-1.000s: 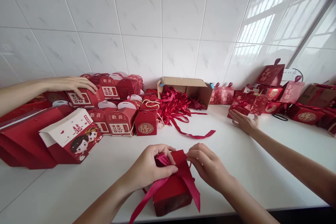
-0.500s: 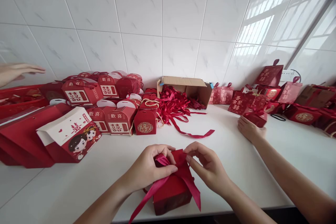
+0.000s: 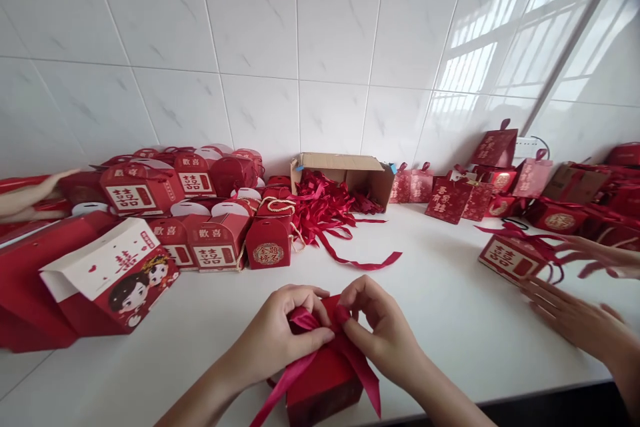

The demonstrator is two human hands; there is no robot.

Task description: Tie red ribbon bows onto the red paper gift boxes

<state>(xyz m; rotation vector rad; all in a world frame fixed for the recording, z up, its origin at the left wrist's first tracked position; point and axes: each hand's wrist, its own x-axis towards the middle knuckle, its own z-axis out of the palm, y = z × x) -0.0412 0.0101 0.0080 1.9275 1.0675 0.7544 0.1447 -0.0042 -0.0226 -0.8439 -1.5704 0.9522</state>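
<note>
Ribbon is pinched in the left hand, thumb closed against curled fingers, and another bit is nipped between thumb and fingertips of the right hand. Both hands are held close together over the far part of the red box, which is set at the near edge of the white table, roughly mid-scene. Whether there's a knot can't be told, since that spot is covered by fingers. The left ribbon tail gets cut off by the bottom of the frame, same with the box's lower near corner, and any print on the dim near face can't be read. Long axis seems to be laid near to far, far end angled slightly right. Farther out, loose ribbons are spilled from a cardboard carton. At right, a gift box is touched by a co-worker's hand; at far left, another arm is cropped.
</note>
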